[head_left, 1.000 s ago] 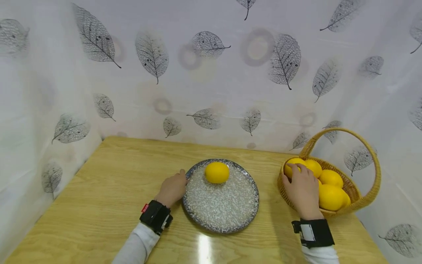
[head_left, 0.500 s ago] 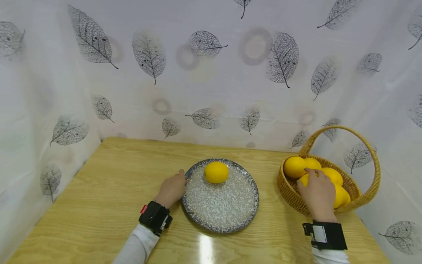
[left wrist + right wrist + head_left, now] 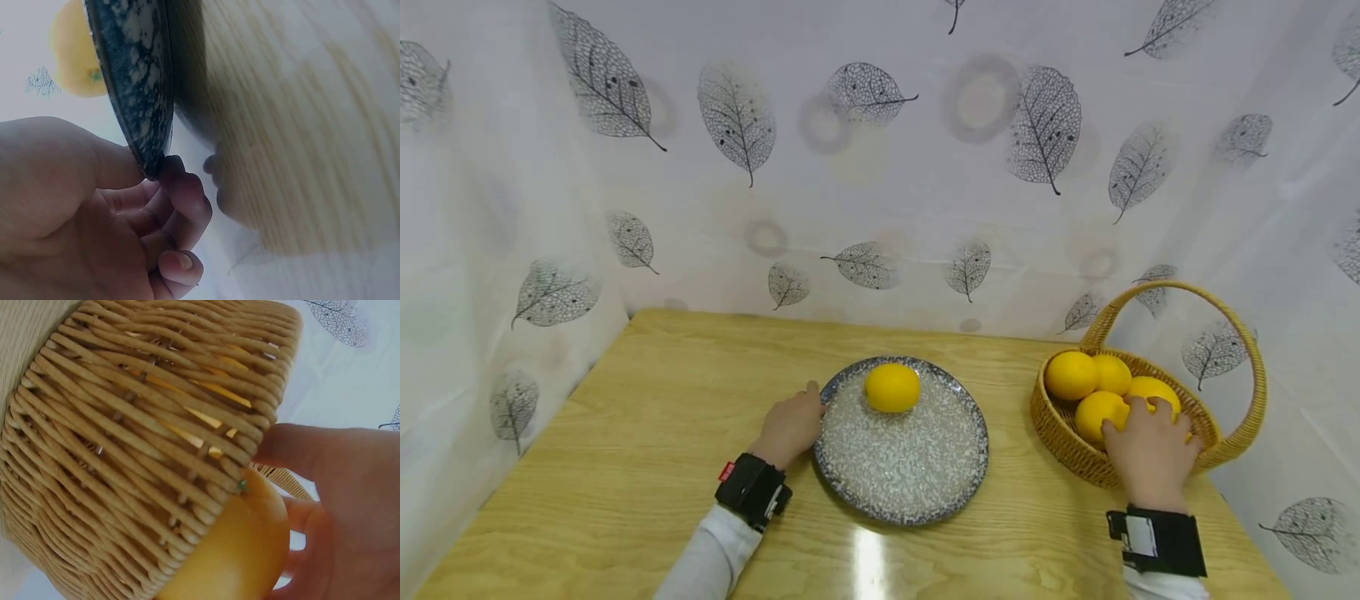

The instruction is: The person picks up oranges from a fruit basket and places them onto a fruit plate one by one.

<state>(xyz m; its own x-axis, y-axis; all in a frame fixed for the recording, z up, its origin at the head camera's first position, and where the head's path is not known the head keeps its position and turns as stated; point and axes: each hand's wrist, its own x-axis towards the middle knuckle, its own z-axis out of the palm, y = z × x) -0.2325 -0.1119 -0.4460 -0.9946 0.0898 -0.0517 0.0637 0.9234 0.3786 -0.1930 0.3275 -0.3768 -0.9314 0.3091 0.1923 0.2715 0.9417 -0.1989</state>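
Rightward across the basket [image 3: 1063, 446] goes the right hand [image 3: 1152, 457] in the head view; one yellow fruit [image 3: 892, 388] sits on the plate [image 3: 902, 467], as before. Left wrist: left hand [image 3: 94, 215] pinches its rim. Right wrist: fingers half-spread about another fruit [image 3: 231, 550] in the basket (grip? can't tell).

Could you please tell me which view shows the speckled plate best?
The head view, which shows the speckled plate nearly whole from above. The left wrist view shows only part, nearly edge-on, its rim pinched by the left hand; the right wrist view shows none.

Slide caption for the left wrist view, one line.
Left hand pinches the edge of a speckled plate bearing a yellow fruit.
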